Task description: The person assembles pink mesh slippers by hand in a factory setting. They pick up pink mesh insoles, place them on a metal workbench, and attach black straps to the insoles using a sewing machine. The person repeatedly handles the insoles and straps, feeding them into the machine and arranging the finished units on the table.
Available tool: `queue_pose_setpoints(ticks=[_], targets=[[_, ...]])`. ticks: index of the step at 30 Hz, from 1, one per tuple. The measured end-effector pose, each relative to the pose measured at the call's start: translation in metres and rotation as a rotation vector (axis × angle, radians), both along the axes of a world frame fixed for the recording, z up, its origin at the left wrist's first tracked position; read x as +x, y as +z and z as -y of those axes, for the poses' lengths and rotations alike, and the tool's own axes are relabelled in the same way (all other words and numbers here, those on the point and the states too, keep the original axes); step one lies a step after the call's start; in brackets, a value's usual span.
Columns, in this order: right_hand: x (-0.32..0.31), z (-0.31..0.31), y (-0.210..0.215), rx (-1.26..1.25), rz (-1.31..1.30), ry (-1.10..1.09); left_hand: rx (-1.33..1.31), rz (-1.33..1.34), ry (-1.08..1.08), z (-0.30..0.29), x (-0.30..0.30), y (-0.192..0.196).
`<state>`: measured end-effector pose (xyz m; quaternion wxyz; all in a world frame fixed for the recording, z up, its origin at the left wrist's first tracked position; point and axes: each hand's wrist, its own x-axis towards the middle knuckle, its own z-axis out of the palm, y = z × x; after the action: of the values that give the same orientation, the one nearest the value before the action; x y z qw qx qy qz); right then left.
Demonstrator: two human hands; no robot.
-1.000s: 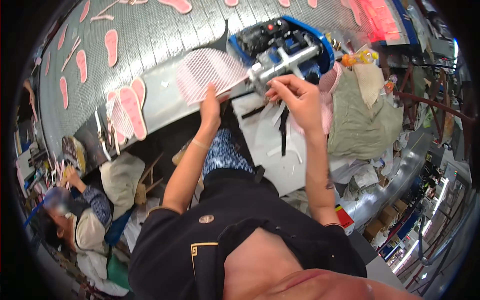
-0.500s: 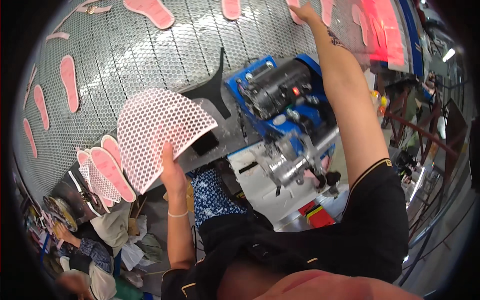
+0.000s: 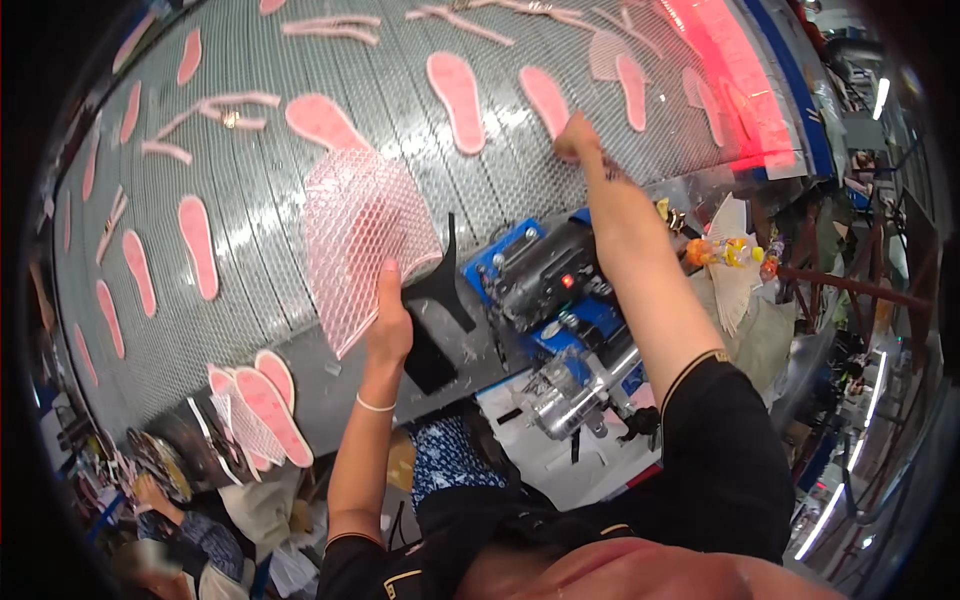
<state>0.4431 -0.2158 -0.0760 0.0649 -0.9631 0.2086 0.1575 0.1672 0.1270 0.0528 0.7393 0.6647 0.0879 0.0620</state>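
My left hand (image 3: pixel 390 335) grips a fan-shaped piece of pinkish-white mesh (image 3: pixel 345 240) by its lower edge. The thumb lies on top, and the other fingers are hidden behind it. Just beyond the mesh is a pink insole (image 3: pixel 325 122), partly covered by it. Stretched out far to the right, my right hand (image 3: pixel 577 138) has its fingers closed at the near end of another pink insole (image 3: pixel 543 98) on the metal mesh conveyor (image 3: pixel 270 265). Pink insoles (image 3: pixel 457 102) (image 3: pixel 632 92) lie on either side of that one.
A blue-and-black motor unit (image 3: pixel 550 280) stands below my right forearm. Beside it are a black forked piece (image 3: pixel 455 285) and a dark phone-like slab (image 3: pixel 430 355). Stacked insoles (image 3: pixel 270 410) rest at the conveyor's near edge. Pale straps (image 3: pixel 335 28) lie farther back. Another person's arm (image 3: pixel 160 500) shows lower left.
The view has shifted, showing more of the conveyor. My left hand has carried the mesh farther over it, close to an insole. My right hand stays at the same insole's near end.
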Motion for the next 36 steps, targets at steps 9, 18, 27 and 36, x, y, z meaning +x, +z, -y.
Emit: queue_pose_setpoints(ticks=[9,18,27,36], targets=[[-0.06,0.058,0.121,0.498,-0.21,-0.244,0.593,0.738,0.204,0.127,0.216,0.028],[-0.145,0.125,0.169,0.822,0.101,-0.528,1.11,0.012,-0.379,0.258,0.292,-0.058],[-0.039,0.11,0.114,0.455,0.446,-0.229,0.819,0.5,-0.227,0.077,0.213,-0.034],[-0.104,0.146,0.063,0.073,0.44,-0.016,0.732,0.109,-0.045,-0.054,0.059,-0.019]])
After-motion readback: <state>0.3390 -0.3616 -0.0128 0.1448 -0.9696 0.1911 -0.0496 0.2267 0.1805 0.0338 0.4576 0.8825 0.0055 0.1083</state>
